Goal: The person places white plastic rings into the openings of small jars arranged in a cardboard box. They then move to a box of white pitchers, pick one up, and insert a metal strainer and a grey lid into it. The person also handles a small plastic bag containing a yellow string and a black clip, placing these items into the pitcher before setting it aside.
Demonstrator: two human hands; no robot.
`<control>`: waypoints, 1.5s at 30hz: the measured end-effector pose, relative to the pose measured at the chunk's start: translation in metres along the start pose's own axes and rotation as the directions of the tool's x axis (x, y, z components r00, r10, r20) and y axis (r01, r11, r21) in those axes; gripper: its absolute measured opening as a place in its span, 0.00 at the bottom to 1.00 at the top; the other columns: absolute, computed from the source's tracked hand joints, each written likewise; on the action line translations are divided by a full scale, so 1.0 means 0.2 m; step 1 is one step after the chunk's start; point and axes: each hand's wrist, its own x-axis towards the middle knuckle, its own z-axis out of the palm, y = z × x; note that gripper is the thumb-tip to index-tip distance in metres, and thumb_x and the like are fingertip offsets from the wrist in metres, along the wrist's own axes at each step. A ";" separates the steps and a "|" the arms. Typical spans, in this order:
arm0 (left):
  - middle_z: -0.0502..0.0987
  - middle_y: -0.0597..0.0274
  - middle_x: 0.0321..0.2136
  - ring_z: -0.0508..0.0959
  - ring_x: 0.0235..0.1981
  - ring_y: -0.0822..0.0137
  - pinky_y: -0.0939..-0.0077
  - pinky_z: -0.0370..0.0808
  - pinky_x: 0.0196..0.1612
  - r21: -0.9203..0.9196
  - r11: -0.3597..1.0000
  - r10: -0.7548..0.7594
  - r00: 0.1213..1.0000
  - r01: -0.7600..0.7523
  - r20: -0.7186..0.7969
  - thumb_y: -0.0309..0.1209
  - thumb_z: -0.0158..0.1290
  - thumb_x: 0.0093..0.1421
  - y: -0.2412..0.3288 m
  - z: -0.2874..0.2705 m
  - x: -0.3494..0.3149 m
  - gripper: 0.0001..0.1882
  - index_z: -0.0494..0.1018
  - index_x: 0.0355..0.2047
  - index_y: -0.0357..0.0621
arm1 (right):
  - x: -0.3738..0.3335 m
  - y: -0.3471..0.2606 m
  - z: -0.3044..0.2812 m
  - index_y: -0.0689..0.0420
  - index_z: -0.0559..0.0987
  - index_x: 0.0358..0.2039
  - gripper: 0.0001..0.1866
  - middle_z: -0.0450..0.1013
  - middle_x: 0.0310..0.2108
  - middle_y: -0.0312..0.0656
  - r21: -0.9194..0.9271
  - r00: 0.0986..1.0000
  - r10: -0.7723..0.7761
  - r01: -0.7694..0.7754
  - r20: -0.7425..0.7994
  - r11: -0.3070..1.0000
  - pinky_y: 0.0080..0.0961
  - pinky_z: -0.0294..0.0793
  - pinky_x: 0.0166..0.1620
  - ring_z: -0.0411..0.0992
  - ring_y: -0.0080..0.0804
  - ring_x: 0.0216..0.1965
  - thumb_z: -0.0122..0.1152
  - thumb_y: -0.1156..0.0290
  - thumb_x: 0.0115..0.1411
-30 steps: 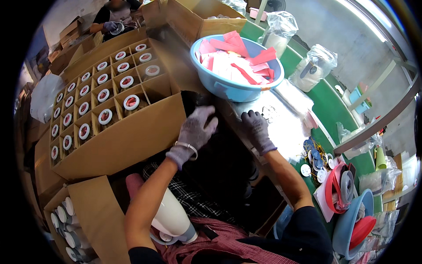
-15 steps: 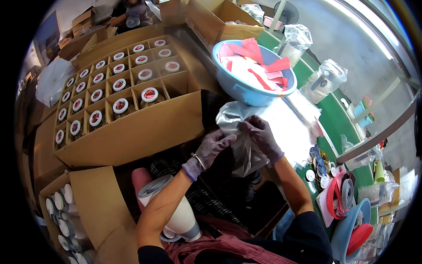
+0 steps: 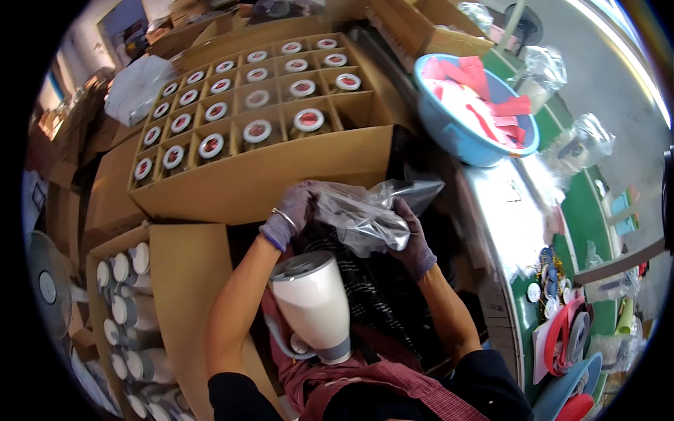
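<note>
A clear plastic bag (image 3: 358, 214) is stretched sideways between my two gloved hands. My left hand (image 3: 293, 209), with a bracelet at its wrist, pinches the bag's left side. Closed around the bag's right side is my right hand (image 3: 413, 242). Below them, a white tumbler (image 3: 314, 305) with a grey lid, a grey base band and a handle leans in my lap. Behind the bag stands a divided cardboard box (image 3: 274, 168) holding several white-topped containers with red inside.
An open carton (image 3: 186, 281) of several white tumblers (image 3: 133, 309) stands at the left. A blue basin (image 3: 456, 123) of red and pink pieces sits at the right, on the bench (image 3: 502, 231). Wrapped tumblers (image 3: 586, 140) and tags (image 3: 551, 284) lie farther right.
My hands have moved apart, and the bag, hanging upright before, now spreads sideways between them. The view has shifted, bringing the tumbler in my lap more fully into sight.
</note>
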 end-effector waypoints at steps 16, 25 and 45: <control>0.77 0.62 0.30 0.75 0.32 0.70 0.76 0.72 0.35 0.217 0.952 0.278 0.903 -0.214 -0.327 0.46 0.51 0.60 -0.10 0.33 -1.24 0.25 0.79 0.38 0.32 | -0.28 0.38 0.13 0.59 0.71 0.32 0.11 0.70 0.35 0.47 -0.913 0.789 -0.484 0.404 0.379 -0.055 0.47 0.69 0.56 0.70 0.45 0.39 0.64 0.80 0.50; 0.76 0.52 0.47 0.74 0.51 0.59 0.67 0.69 0.56 0.150 0.980 0.199 0.682 -0.131 -0.704 0.40 0.53 0.62 -0.27 0.62 -1.61 0.26 0.71 0.54 0.31 | -0.87 0.45 -0.06 0.53 0.74 0.36 0.12 0.71 0.40 0.41 -0.708 0.721 0.313 0.684 0.618 -0.177 0.46 0.72 0.54 0.72 0.43 0.44 0.64 0.66 0.52; 0.74 0.52 0.31 0.73 0.24 0.58 0.68 0.71 0.27 0.970 0.211 0.773 0.627 -0.117 -0.093 0.21 0.54 0.47 0.19 1.06 -1.37 0.29 0.72 0.54 0.38 | -0.11 0.06 0.63 0.61 0.74 0.31 0.09 0.67 0.24 0.31 -0.835 0.953 -0.299 0.204 0.050 0.511 0.17 0.68 0.28 0.66 0.16 0.26 0.59 0.69 0.63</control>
